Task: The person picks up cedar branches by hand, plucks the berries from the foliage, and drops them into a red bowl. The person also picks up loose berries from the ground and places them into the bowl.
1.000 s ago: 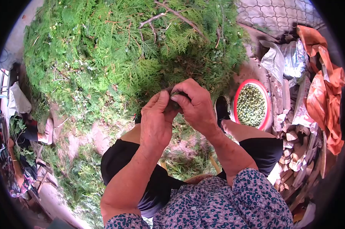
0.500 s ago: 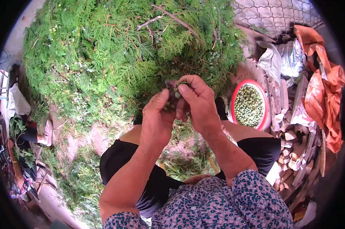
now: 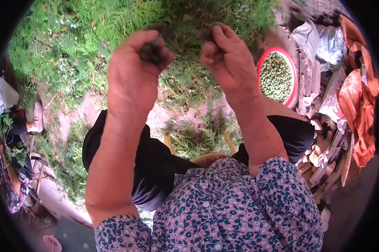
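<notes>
My left hand [image 3: 133, 80] is clenched on a dark clump of cones [image 3: 151, 50]. My right hand [image 3: 231, 63] is pinched closed, its contents blurred. Open air lies between them, with the branch heap [image 3: 84, 38] just ahead. The red-rimmed basin [image 3: 296, 86] by my right knee holds green cones [image 3: 275, 75].

Bright, even daylight falls from above on the red-rimmed bowl [image 3: 277, 49], whose contents read crisp and evenly lit. Left of the bowl, the right hand [image 3: 231, 63] and left hand [image 3: 135, 80] sit close to the lens, soft with motion blur; the dark clump [image 3: 151, 50] pinched in the left hand is a smear. Farther left, the foliage heap [image 3: 72, 42] looks washed and hazy. Above and right of the bowl, plastic bags [image 3: 328, 42] throw glare. Below it, the floral blouse [image 3: 223, 210] is sharp. A fisheye lens bends everything outward from the bowl into a black circular border.
</notes>
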Tool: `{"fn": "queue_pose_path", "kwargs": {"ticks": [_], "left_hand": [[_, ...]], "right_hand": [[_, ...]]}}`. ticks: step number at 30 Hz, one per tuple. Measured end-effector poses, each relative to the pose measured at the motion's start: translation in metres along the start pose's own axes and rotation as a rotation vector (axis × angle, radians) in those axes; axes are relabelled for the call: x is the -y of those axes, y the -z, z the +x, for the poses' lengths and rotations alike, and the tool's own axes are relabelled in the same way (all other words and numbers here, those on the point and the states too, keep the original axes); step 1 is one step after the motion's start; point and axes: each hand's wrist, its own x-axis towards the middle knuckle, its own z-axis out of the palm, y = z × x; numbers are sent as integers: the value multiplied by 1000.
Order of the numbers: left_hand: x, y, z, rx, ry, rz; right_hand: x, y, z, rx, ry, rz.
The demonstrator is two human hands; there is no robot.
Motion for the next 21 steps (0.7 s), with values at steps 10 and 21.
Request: {"fn": "queue_pose_path", "kwargs": {"ticks": [10,21], "left_hand": [[-48,28,-2,204,-91,-369],[-63,43,-4,293,-42,-411]], "right_hand": [[-141,222,-107,1095,-621,-2044],[-189,228,-57,566,-590,-1957]]}}
